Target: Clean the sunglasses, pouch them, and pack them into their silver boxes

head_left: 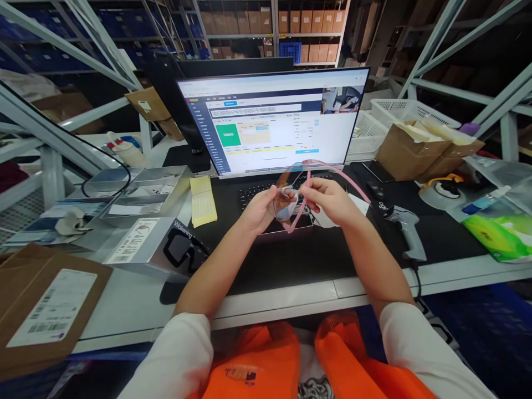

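On the grey cardboard box (137,244) at the counter's left front, a white word along the dark side reads "Wokering", or close to it. The wide monitor screen (270,119) at the back edge shows lines of text too small to read. Barcode labels on the brown cardboard mailer (45,310) at the left corner are blurred.

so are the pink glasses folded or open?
Open. One pink arm sticks out right from the glasses, which both the left hand and right hand hold.

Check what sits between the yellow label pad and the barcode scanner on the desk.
In the head view, between the yellow label pad and barcode scanner lies the black keyboard, with both hands, left hand and right hand, holding pink-framed glasses above it.
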`<action>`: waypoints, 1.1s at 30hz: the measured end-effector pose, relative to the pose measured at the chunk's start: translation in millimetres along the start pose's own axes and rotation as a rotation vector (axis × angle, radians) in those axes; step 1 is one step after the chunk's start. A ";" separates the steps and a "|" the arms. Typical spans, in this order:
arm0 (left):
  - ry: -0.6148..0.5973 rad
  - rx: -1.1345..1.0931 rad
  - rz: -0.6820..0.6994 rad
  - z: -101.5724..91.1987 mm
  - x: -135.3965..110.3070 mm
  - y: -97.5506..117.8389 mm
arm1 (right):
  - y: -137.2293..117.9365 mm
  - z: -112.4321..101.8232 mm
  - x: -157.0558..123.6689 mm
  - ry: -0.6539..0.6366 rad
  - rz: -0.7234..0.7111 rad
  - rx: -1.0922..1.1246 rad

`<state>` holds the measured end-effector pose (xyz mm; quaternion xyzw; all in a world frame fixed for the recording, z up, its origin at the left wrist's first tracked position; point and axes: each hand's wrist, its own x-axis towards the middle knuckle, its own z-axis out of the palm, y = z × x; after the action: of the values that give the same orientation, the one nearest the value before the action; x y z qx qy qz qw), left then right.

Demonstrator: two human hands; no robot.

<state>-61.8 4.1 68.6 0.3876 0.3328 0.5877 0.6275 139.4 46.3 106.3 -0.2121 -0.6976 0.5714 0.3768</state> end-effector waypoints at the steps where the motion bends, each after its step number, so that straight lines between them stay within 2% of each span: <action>1: 0.034 -0.020 0.026 0.5 0.7 -0.3 | -1.8 3.5 -2.6 0.026 -0.042 0.053; 2: 0.076 -0.043 0.050 0.1 1.8 0.3 | -5.7 4.4 -7.2 0.025 -0.084 0.089; 4: 0.143 -0.074 0.077 -2.4 4.5 2.9 | -18.3 -1.7 -20.7 -0.073 -0.130 0.076; 6: 0.184 -0.089 0.072 -4.4 6.5 5.3 | -32.0 -15.1 -34.5 -0.160 -0.108 -0.089; 7: 0.199 -0.105 0.055 -4.2 6.9 6.0 | -36.9 -22.9 -39.3 -0.127 -0.097 -0.205; 8: 0.214 -0.131 0.028 -3.1 6.7 6.2 | -39.4 -30.2 -41.7 -0.038 -0.098 -0.325; 11: 0.245 -0.203 -0.122 5.2 3.0 5.1 | -32.2 -45.0 -34.7 0.298 -0.204 -0.597; 12: 0.240 -0.206 -0.195 8.5 1.1 4.5 | -26.5 -46.6 -29.0 0.340 -0.249 -0.646; 14: 0.194 -0.191 -0.333 13.6 -2.5 3.0 | -15.0 -45.9 -16.4 0.339 -0.332 -0.711; 17: 0.055 -0.157 -0.389 14.0 -5.0 -1.8 | -4.8 -42.3 -2.4 0.406 -0.414 -0.782; 20: -0.012 0.015 -0.243 7.4 -2.5 -12.0 | -1.9 -43.9 1.9 0.581 -0.411 -0.776; 22: 0.024 0.235 -0.039 2.7 0.3 -20.7 | -0.6 -46.2 2.1 0.665 -0.386 -0.719; 24: 0.063 0.439 0.223 0.1 2.0 -27.9 | 1.3 -45.5 2.4 0.690 -0.349 -0.649; 26: 0.076 0.558 0.452 0.2 1.7 -31.3 | 3.3 -40.3 3.2 0.651 -0.301 -0.585; 28: 0.097 0.596 0.594 1.7 -0.3 -30.8 | 4.9 -32.7 4.1 0.579 -0.241 -0.525; 31: 0.125 0.575 0.676 2.1 -2.7 -25.2 | 8.0 -28.0 6.0 0.408 -0.139 -0.457; 33: 0.126 0.512 0.726 -0.8 -1.8 -19.6 | 12.7 -35.2 9.5 0.283 -0.105 -0.425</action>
<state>-53.3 2.2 50.9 0.5855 0.3476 0.6908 0.2430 158.8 78.9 99.1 -0.3279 -0.7523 0.3563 0.4468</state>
